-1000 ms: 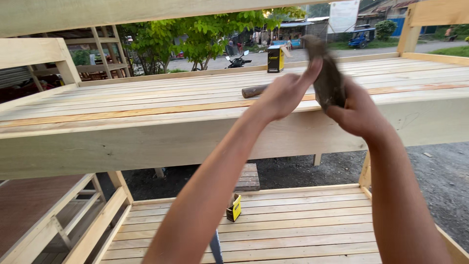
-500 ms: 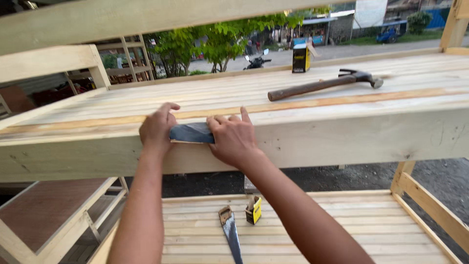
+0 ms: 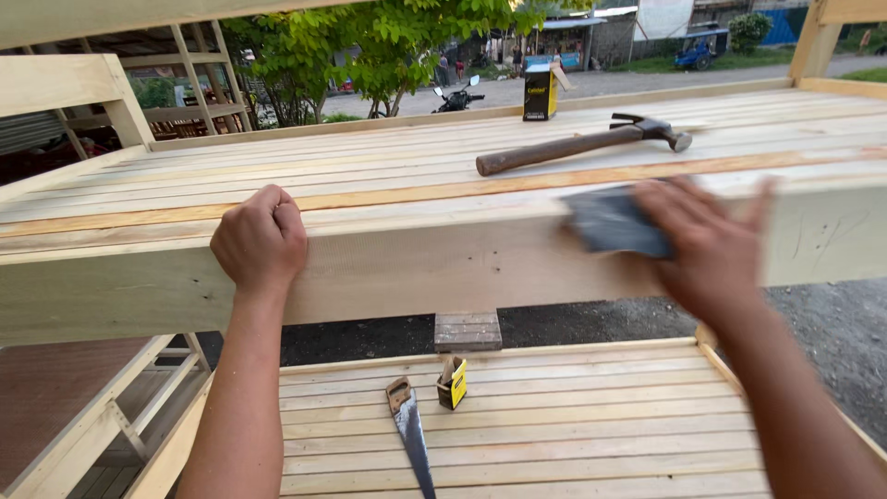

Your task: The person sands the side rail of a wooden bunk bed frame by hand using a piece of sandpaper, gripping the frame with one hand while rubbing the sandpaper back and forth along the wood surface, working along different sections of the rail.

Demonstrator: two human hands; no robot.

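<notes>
Pressing a thin, floppy sandpaper sheet point(image 3: 612, 222) flat against the wooden rail point(image 3: 416, 268) at 3 o'clock, the right hand point(image 3: 711, 245) lies spread, while the left hand point(image 3: 260, 238) fists the rail's edge.

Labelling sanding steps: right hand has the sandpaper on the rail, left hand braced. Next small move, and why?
Probably slide the right hand along the wooden rail toward the left hand, pressing the sandpaper flat. The paper sits at the rail's right part, the hand is motion-blurred mid-stroke, and the stretch between the hands is uncovered. The left hand's grip on the top edge steadies the stroke.
</notes>
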